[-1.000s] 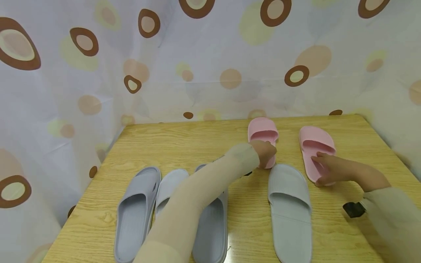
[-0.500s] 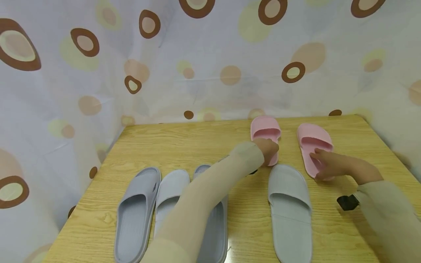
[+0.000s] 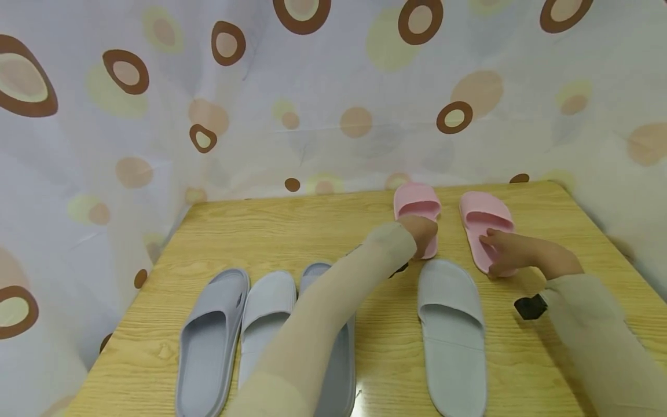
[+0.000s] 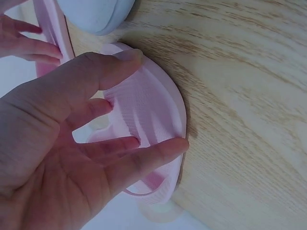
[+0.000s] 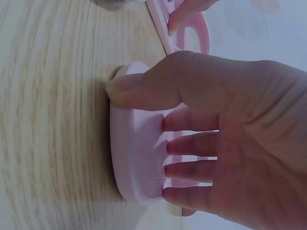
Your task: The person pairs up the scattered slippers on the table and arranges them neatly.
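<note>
My left hand grips one pink slipper; my right hand pinches its mate, now closer at three o'clock.

Wood-grain table: patterned fabric curtain behind it and at both sides. Rear right of table: left pink slide slipper; to its right, apart, right pink slide slipper. Both toes toward rear curtain. Left hand over heel end of the former, right hand at heel end of the latter; fingertips touching each. Front left, in a row from left: grey slide slipper, light-grey slide slipper just beside it, second grey slide slipper. Beige left sleeve crosses above the last two. Right of these, well apart, second light-grey slide slipper, just in front of left pink one.
</note>
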Demonstrator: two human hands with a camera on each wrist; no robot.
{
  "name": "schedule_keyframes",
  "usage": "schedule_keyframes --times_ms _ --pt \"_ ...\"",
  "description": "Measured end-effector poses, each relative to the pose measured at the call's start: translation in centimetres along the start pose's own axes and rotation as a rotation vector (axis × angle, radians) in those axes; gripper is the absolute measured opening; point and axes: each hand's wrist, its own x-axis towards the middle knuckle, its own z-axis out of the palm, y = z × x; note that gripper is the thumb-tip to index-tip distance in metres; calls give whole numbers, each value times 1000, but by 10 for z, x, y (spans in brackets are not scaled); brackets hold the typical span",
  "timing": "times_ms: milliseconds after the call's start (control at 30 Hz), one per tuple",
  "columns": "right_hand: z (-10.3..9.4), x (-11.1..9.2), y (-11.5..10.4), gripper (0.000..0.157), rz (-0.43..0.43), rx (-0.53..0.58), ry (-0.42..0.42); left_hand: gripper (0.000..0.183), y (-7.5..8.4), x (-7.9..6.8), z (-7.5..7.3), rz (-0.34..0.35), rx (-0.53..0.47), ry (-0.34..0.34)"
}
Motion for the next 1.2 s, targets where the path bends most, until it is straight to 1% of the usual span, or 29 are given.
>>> schedule_keyframes --times_ms 33,133,300,433,500,600,767,933,1033,1200 --pt "-1 1 0 89 4 -1 -5 19 0 2 0 -1 -12 0" --pt "-3 5 0 89 4 -15 -10 22 -1 0 -4 3 -33 14" --pt "-8 11 4 88 9 -34 -13 31 -1 -1 -4 46 -22 78" --pt "-11 16 7 87 -12 -66 4 32 -1 0 -4 49 -25 102" --pt "-12 18 8 88 -15 -76 8 33 -1 0 -5 49 -28 105" --pt "-14 19 7 88 -6 -80 4 38 -1 2 -5 46 -59 101" --pt "-16 21 5 87 -13 -101 4 45 -1 1 -4 45 -112 114" --pt "-17 22 4 87 -3 -121 3 61 -1 -2 -3 54 -150 135" --pt "-18 21 3 88 -1 -119 2 67 -1 -1 -3 51 -175 129" --pt "-19 21 3 87 -11 -114 1 69 2 1 -3 30 -219 91"
